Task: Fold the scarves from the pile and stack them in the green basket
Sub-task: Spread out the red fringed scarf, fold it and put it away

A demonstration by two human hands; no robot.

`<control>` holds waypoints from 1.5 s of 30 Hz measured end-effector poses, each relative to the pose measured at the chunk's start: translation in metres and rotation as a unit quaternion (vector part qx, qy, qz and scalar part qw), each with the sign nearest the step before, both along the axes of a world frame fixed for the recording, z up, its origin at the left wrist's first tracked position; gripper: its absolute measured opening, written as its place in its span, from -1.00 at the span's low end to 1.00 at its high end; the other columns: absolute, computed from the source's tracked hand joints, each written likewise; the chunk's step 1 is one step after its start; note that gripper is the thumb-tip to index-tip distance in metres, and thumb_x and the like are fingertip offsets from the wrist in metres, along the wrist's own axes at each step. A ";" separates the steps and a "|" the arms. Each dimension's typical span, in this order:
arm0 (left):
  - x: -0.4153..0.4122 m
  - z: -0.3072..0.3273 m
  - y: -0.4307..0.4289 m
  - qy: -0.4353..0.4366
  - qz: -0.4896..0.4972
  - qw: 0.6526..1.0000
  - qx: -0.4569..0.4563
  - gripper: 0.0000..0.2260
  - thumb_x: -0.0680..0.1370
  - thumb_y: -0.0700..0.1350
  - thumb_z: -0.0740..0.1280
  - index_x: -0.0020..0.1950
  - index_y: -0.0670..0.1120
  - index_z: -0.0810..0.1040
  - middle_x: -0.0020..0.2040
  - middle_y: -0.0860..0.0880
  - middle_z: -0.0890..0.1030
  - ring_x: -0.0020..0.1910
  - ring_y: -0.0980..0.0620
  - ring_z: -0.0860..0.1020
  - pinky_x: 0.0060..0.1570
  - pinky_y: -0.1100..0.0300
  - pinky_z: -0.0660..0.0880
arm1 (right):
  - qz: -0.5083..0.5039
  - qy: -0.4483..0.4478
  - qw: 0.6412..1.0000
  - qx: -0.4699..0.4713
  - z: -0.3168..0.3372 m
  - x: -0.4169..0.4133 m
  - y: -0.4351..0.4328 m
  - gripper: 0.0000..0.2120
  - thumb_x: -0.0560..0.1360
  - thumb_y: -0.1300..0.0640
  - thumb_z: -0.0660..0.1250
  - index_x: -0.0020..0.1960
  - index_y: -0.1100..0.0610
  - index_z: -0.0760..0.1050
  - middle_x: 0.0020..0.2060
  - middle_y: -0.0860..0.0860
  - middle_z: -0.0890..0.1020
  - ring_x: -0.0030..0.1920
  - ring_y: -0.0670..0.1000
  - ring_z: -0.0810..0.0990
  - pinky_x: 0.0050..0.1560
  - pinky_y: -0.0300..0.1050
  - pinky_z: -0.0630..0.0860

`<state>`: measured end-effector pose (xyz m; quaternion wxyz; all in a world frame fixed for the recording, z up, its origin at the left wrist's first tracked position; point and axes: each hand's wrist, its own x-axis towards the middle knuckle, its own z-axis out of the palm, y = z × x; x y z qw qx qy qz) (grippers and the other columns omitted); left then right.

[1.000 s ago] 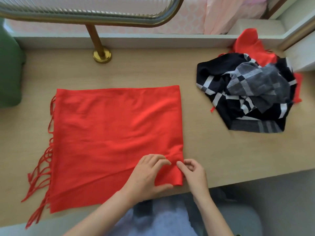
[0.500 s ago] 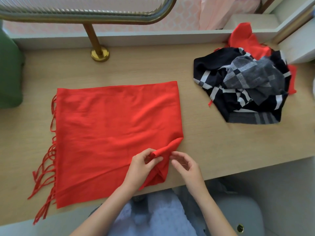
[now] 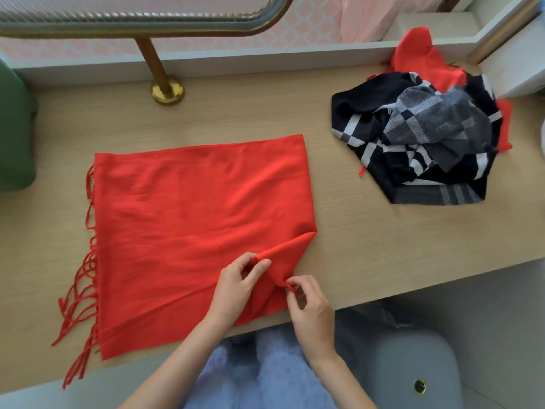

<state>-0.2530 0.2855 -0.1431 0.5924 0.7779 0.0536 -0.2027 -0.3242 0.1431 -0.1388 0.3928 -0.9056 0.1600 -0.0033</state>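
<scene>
On the table (image 3: 368,237), red scarf (image 3: 191,216) lies crosswise, fringe leftward

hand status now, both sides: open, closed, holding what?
Left hand: closed, pinching the raised near-right corner of the red scarf.
Right hand: closed, pinching the same scarf's edge just beside it.

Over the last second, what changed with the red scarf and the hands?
The near right corner of the red scarf, flat a second ago, is now lifted into a ridge. The left hand pinches its top; the right hand pinches the edge below. Unchanged: the rest of the scarf lies flat, the pile sits far right, the green basket at left.
</scene>
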 end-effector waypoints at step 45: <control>0.000 -0.046 0.063 -0.171 -0.114 0.841 0.501 -0.42 0.63 0.19 -0.15 0.56 -0.10 0.13 0.58 -0.13 0.06 0.56 -0.12 -0.03 0.50 -0.17 -0.09 | 0.196 0.044 0.958 -0.206 -0.035 0.050 -0.021 -0.40 0.64 -0.19 -0.11 0.58 0.05 -0.12 0.56 0.01 -0.11 0.55 0.01 -0.16 0.51 -0.02 -0.11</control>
